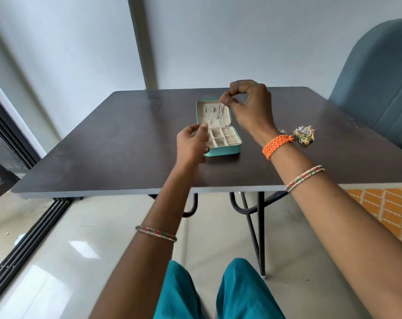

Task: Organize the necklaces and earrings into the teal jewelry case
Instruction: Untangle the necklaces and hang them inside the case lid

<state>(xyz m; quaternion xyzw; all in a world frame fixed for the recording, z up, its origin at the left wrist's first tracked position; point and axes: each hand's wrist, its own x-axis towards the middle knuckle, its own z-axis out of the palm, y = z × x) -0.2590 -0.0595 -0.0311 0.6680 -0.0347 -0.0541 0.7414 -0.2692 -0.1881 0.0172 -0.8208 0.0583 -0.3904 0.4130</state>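
Note:
The teal jewelry case lies open in the middle of the dark table, its cream lid standing up at the back. My right hand hovers above the lid and pinches a thin silver necklace, which hangs down in a loop in front of the lid. My left hand is at the case's left front corner with its fingers loosely curled; whether it holds anything is unclear. A small piece of jewelry sits in one compartment. A pile of earrings lies on the table to the right.
A blue-grey chair stands at the table's far right corner. The wall runs close behind the table. A dark sliding-door frame is at the left. An orange patterned rug lies on the floor at the right.

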